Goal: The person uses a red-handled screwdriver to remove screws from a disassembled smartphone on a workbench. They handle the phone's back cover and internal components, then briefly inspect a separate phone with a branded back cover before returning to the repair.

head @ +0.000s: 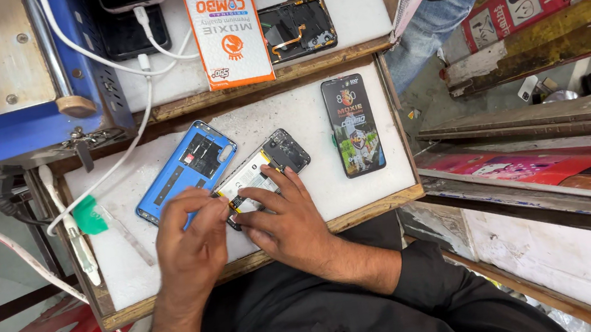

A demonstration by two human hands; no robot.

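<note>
An opened phone (266, 167) with its battery and circuit board exposed lies on a white work mat (356, 189). My right hand (287, 222) presses down on its near end with the fingers spread. My left hand (189, 236) pinches thumb and fingers together at the phone's near left corner; whether a small part or tool sits between them is hidden. The phone's blue back cover (186, 169) lies inside up just to the left, touching my left fingertips.
A new display with a printed film (353, 125) lies to the right on the mat. An orange box (226, 27), another opened phone (297, 25), a blue machine (1, 80) and white cables (125, 151) sit behind. A green-tipped tool (88, 215) lies at left.
</note>
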